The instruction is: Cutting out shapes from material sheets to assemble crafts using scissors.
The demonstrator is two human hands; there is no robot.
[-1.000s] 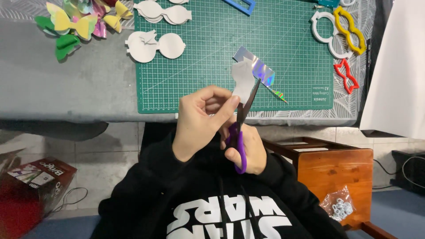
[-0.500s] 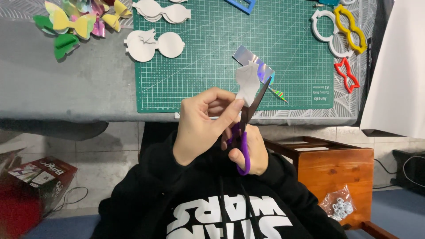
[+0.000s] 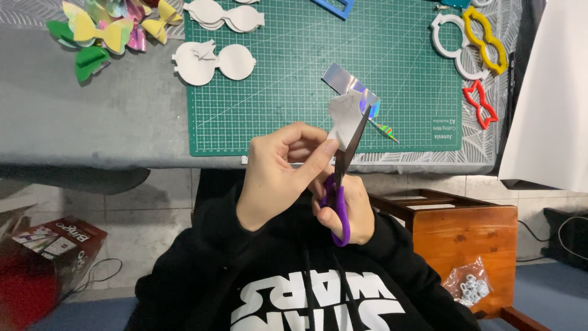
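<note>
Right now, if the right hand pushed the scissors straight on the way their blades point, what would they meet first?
The right hand aims the scissors up and forward into the shiny paper piece held by the left hand. Beyond it probably lies the green cutting mat, though depth is unclear.

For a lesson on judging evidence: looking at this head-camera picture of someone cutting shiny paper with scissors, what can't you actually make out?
All in the head view:
- Right hand: mostly hidden behind the left hand; its grip in the purple scissors handle is unclear.
- Shiny paper piece: its lower edge is covered by the left thumb and the blades.
- Coloured bow shapes: cut off by the top edge.
- Small bag of parts: contents too small to identify.
</note>
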